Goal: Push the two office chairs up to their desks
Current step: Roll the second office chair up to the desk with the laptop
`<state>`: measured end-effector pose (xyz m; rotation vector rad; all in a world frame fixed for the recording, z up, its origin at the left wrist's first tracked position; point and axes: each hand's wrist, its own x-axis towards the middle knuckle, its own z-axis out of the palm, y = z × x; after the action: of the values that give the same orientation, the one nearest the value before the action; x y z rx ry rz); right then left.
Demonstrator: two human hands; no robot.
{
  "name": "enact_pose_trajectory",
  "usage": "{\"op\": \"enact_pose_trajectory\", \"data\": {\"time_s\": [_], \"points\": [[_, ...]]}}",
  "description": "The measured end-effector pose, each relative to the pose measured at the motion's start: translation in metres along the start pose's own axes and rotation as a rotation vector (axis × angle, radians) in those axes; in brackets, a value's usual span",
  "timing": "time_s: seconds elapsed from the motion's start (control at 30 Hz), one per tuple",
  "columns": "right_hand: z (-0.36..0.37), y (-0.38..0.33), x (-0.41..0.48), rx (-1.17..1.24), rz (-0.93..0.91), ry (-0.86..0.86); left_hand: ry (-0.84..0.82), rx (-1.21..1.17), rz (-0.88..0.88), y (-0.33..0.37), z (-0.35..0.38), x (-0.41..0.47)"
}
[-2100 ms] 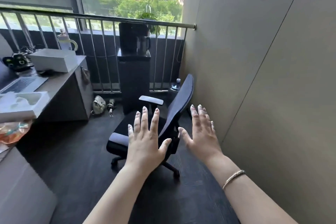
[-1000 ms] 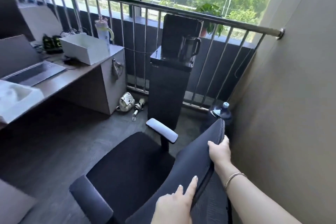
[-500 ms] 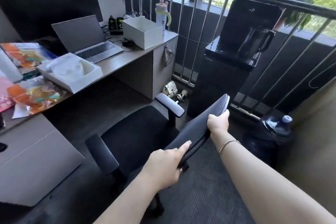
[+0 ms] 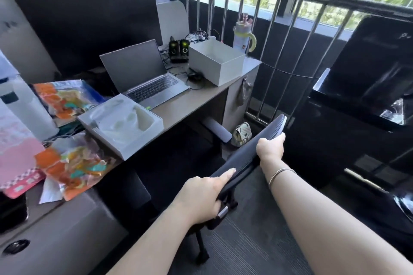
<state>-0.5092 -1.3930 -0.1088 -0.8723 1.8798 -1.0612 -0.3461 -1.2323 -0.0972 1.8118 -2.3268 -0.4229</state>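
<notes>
A black mesh office chair stands with its seat under the grey desk; its pale far armrest shows just below the desk edge. My left hand grips the lower near edge of the backrest, with the index finger laid along the top. My right hand is closed over the backrest's upper edge. Only one chair is in view.
The desk holds an open laptop, a white box, a white tray, snack bags and a bottle. A black cabinet stands close on the right, a metal railing behind, a small bag on the floor.
Both hands went from open in the air to gripping the backrest. The chair has rolled left toward the desk, its seat now beneath the desktop.
</notes>
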Motion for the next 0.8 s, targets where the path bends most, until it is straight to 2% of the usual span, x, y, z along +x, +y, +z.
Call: {"op": "enact_pose_trajectory", "data": {"time_s": [0.23,0.47,0.57,0.7,0.8], "points": [[0.117,-0.057,0.031,-0.014,-0.008,-0.095,0.009,0.025,-0.087,-0.106,-0.039,0.061],[0.207,-0.107,0.068,-0.080,-0.014,-0.234,0.010,-0.054,-0.223,-0.175,-0.066,0.114],[0.235,-0.122,0.083,-0.090,-0.010,-0.278,0.007,-0.045,-0.266,-0.201,-0.077,0.134],[0.249,-0.119,0.093,-0.118,-0.047,-0.247,-0.007,-0.017,-0.270,-0.209,-0.074,0.147],[0.247,-0.112,0.110,-0.111,-0.094,-0.377,-0.006,-0.039,-0.293,-0.213,-0.075,0.144]]}}
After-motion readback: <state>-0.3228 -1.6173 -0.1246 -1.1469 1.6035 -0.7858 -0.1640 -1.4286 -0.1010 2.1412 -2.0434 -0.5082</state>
